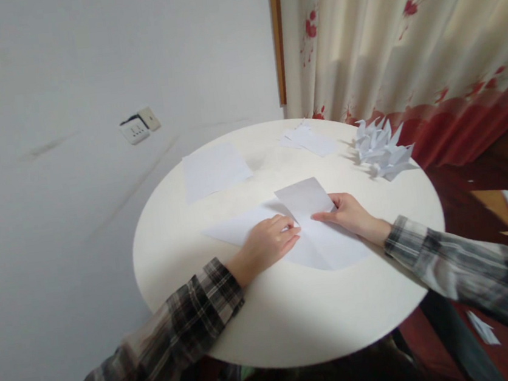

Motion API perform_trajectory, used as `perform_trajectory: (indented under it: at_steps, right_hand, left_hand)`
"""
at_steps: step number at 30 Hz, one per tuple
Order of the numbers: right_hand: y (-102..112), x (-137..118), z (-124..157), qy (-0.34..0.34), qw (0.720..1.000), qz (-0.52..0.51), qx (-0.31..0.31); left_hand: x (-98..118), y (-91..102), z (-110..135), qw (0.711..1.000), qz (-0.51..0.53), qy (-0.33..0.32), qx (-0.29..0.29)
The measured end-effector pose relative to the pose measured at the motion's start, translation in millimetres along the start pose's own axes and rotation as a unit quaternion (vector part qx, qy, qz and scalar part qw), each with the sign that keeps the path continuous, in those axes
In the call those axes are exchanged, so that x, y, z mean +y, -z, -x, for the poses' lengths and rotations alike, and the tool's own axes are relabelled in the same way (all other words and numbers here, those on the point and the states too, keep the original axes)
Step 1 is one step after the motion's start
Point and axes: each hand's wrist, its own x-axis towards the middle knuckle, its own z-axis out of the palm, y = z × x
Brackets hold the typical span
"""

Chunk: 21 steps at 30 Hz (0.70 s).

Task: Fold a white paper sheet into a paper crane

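Observation:
A white sheet of paper lies near the middle of the round white table, creased, with a flap raised at its far side. My left hand has its fingers curled and pinched together on the paper at the base of that flap. Thumb on top and fingers tucked behind, my right hand grips the paper at the flap's right edge. One pointed part of the white paper stretches out left past my left hand. Whether the flap is folded or partly torn, I cannot tell.
Several folded paper cranes stand clustered at the table's far right. Flat paper lies at the far left, and smaller pieces at the back. A wall with a socket and a curtain border the round table.

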Motion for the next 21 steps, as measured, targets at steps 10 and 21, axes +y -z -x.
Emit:
perform_trajectory:
  at_steps: [10,21]
  right_hand:
    - [2,1,0,0.009,1.000,-0.012,0.002]
    - [7,-11,6,0.030,0.995,0.091,0.015]
  left_hand:
    - [1,1.0,-1,1.000,-0.004,-0.006,0.010]
    - [-4,0.1,-2,1.000,-0.020,-0.002,0.012]
